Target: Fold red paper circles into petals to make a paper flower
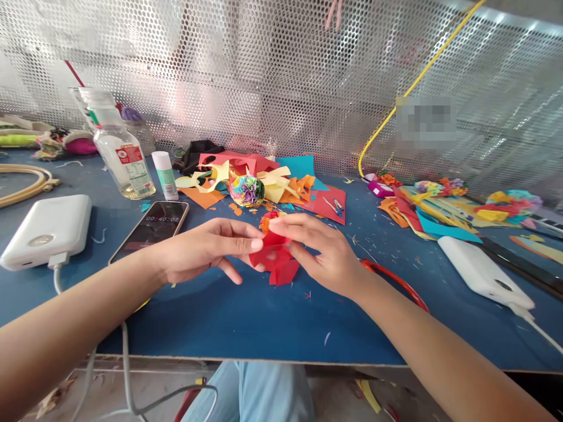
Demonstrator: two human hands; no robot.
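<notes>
Between my two hands, above the blue table, is a piece of folded red paper [276, 258]. My left hand [215, 246] pinches its left edge between thumb and forefinger, while the lower fingers stretch out beneath. From the right, my right hand [321, 249] closes its fingertips on the paper's upper right side. Just behind the red paper shows an orange-red paper ruffle [265, 221], partly covered by my right fingers; whether it is joined to the red paper I cannot tell. A multicoloured ball of crinkled paper [247, 191] lies beyond my hands.
Paper scraps [281, 181] pile up at the back. On the left stand a glass bottle [125, 164] and a glue stick [165, 176], near a phone [152, 228] and a corded white power bank [46, 231]. Another power bank [484, 272] and a red-handled tool [396, 281] lie right.
</notes>
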